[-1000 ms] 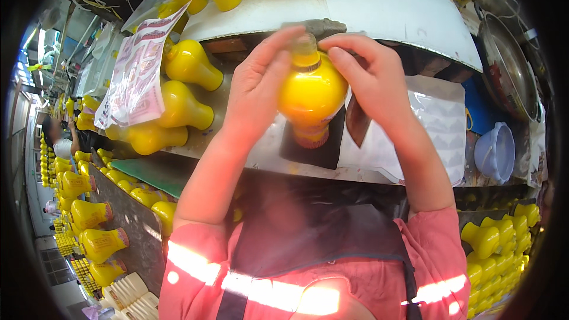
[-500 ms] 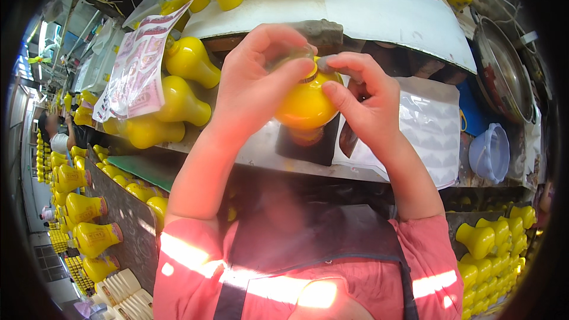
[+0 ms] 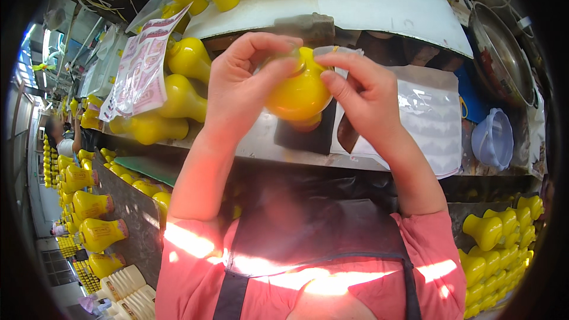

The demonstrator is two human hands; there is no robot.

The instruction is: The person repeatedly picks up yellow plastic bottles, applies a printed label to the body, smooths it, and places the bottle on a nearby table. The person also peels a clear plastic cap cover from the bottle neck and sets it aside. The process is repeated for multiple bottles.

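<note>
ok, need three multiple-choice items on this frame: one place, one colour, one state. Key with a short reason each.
1. Where is the steel bowl?
A. upper right, on the bench
B. lower left, by the floor
C. in the left hand

2. What colour is the held bottle?
A. blue
B. yellow
C. white

3. How is the bottle held?
A. lying free on the bench
B. in one hand only
C. between both hands

Key:
1 A: the steel bowl sits at the bench's upper right.
2 B: the bottle is yellow.
3 C: the left hand and right hand both grip it above the bench.
</note>
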